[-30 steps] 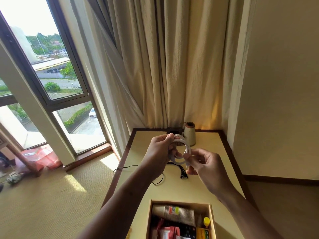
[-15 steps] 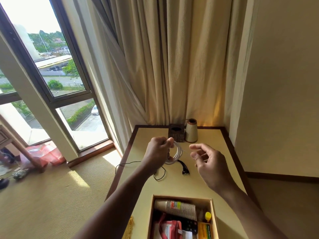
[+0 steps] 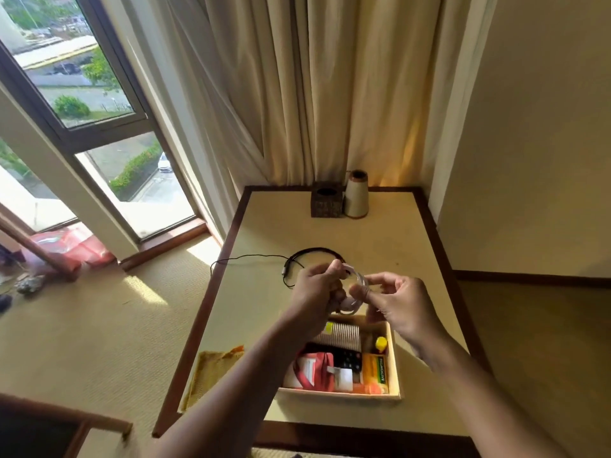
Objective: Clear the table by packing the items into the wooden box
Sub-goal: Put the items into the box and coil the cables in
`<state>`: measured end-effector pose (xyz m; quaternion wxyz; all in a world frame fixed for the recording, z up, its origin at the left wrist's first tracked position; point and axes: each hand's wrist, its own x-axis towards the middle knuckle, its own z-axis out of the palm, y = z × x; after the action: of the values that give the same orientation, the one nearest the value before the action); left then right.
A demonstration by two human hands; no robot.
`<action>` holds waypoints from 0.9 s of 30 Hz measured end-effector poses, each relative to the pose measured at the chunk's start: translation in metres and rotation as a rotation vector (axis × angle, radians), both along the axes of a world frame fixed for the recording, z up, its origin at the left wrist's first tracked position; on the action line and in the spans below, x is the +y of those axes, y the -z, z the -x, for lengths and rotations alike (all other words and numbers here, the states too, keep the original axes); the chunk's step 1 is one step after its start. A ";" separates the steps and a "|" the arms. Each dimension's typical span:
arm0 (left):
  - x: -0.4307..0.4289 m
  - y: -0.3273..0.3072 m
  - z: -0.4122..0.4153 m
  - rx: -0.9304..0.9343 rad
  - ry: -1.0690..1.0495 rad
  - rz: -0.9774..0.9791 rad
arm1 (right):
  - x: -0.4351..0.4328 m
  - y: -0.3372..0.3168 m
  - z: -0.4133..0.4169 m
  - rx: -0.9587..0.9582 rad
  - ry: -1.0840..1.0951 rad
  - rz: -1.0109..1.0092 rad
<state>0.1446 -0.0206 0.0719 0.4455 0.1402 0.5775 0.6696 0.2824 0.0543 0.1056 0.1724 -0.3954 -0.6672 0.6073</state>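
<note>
Head view, remotely monitored: the table (image 3: 380,233) stands in the corner under the curtain, and the wooden box (image 3: 395,361) sits at its near edge, open and already well filled with a stack of paper cups (image 3: 344,333), a red pouch (image 3: 319,368) and a yellow carton (image 3: 375,370). I judge it is kept close so that each item has a short way to travel. Both hands are raised just above the box's far rim. The left hand (image 3: 317,292) has its fingers curled round the coiled clear cable (image 3: 356,280). The right hand (image 3: 401,307) pinches the coil's rim between thumb and forefinger, with the other fingers loosely bent. The two-handed hold appears meant to keep the loops gathered so the coil goes in as one bundle. A black cable (image 3: 314,250) lies unpacked on the table beyond the hands, its thin lead trailing over the left edge. Against the frame half a second earlier, the right hand, then spread and clear of the coil, has closed in and taken hold. Both hands have come nearer the box, which now shows whole. The black cable has not moved.
</note>
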 end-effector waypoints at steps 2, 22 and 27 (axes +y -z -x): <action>-0.004 0.016 0.000 -0.175 0.049 -0.036 | 0.003 0.010 -0.005 -0.016 -0.023 -0.016; -0.069 0.152 0.021 1.228 0.057 0.681 | 0.005 0.113 -0.024 -0.722 -0.385 -0.493; -0.060 0.156 0.030 1.119 0.120 0.725 | -0.009 0.113 -0.018 -0.882 -0.453 -0.726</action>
<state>0.1149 -0.0810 -0.0840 0.1340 0.3397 0.9011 0.2336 0.3008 0.0449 -0.0075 -0.1299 -0.3737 -0.9073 0.1421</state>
